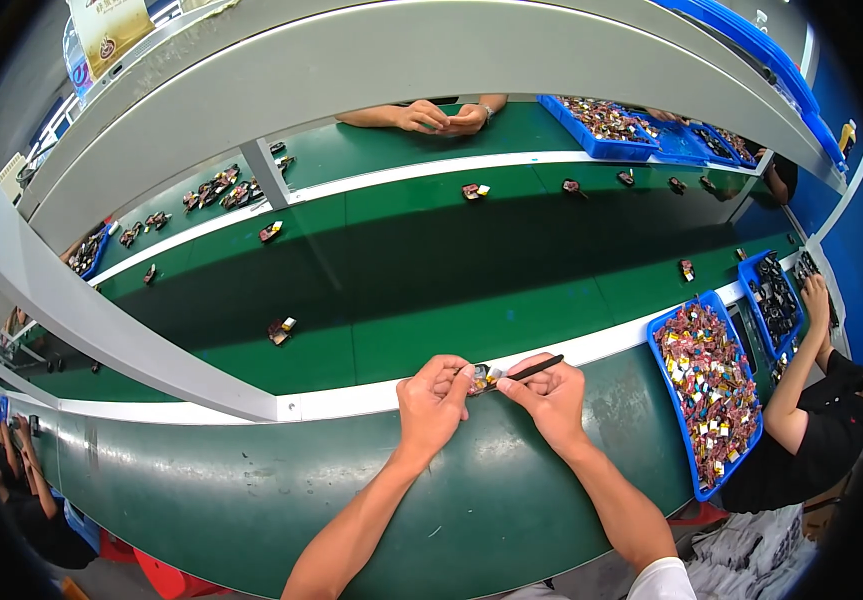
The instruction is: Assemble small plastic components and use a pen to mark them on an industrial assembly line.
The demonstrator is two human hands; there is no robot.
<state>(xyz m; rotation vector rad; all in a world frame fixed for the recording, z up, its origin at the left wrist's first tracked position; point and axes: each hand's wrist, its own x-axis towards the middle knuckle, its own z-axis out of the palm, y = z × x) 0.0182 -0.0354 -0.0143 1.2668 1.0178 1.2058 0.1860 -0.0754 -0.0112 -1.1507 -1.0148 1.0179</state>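
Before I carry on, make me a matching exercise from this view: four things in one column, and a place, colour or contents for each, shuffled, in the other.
1. Black stick tool
2. Large blue tray
3. Smaller blue tray just beyond it
4. Near rail

A. Holding black parts
B. White, running between green surfaces
C. Held in the right grip
D. Piled with pink, white and yellow parts

Pairs: 1-C, 2-D, 3-A, 4-B

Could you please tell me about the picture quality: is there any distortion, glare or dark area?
Head view throughout: the grey beam bows from fisheye distortion; glare whitens the near table; a broad dark band runs along the green belt; the small part in the left hand shows little detail.
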